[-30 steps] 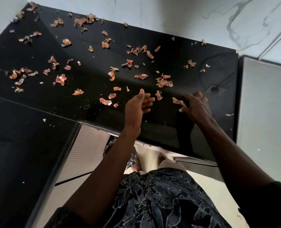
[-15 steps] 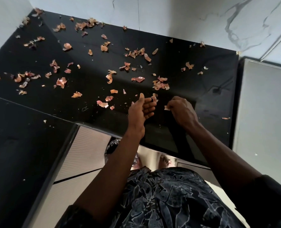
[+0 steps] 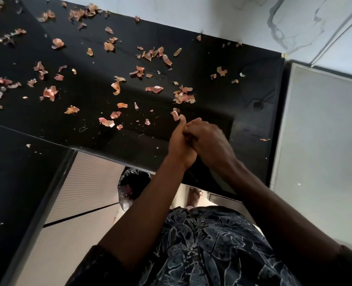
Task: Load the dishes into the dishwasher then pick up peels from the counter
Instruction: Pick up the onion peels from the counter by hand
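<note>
We are looking down on a glossy black stone table point(image 3: 193, 67), its dark face showing faint pale flecks. Thin papery onion peels point(image 3: 155, 89) are showing coppery orange and pink across it, a few paler and almost cream. Behind, a white marble-look wall point(image 3: 243, 15) is carrying wavy grey veins. To the right, a flat appliance top point(image 3: 325, 141) is reading as plain pale grey. Below the table edge, a beige cabinet front point(image 3: 88, 182) is showing fine horizontal ribbing crossed by one dark line. A shiny black plastic bag point(image 3: 134, 180) is showing pinkish scraps. We are wearing a dark navy cloth garment point(image 3: 202, 244) printed with pale grey leaf outlines.
</note>
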`<state>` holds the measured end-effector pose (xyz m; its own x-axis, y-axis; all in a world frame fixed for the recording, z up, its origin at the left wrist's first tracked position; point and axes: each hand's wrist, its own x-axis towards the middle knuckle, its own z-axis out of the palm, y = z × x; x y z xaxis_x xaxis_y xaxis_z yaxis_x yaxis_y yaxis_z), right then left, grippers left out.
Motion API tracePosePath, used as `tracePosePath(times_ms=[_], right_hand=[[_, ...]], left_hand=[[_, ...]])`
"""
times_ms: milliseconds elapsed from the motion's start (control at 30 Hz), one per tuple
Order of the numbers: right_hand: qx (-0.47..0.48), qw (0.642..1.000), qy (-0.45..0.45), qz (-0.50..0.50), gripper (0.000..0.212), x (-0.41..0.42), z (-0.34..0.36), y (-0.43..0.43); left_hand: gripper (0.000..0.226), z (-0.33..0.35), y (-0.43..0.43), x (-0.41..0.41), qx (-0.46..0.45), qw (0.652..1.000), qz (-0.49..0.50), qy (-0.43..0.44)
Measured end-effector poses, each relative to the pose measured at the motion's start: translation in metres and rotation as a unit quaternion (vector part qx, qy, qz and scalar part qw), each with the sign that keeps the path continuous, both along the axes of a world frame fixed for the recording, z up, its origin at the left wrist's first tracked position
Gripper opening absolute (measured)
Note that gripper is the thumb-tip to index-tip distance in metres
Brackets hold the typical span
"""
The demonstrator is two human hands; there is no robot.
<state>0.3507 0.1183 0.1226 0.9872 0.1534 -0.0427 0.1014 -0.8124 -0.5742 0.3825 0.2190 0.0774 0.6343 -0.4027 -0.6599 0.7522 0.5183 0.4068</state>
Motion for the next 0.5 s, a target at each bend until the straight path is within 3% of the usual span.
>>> tracePosePath(times_ms=[167,267,400,500], right_hand=[[0.044,0.999,-0.029,-0.006,0.021,-0.011,0.002,-0.018],[0.057,0.990,-0.033,-0.126,0.020,-0.009,-0.004,-0.060],[-0.034,0.955,-0.003,-0.294,0.018,-0.023,-0.033,-0.131],[-0.086,0.933,0.034,-0.347,0.019,-0.045,-0.051,-0.155]], left_hand=[[0.043,-0.015,-0.005,-0.009,-0.005,0.997,0.058,0.046],[0.035,-0.019,-0.007,-0.011,0.000,0.993,0.094,0.065],[0.032,-0.022,-0.005,-0.017,-0.009,0.992,0.108,0.057],[0.031,-0.020,-0.002,-0.022,-0.010,0.992,0.115,0.049]])
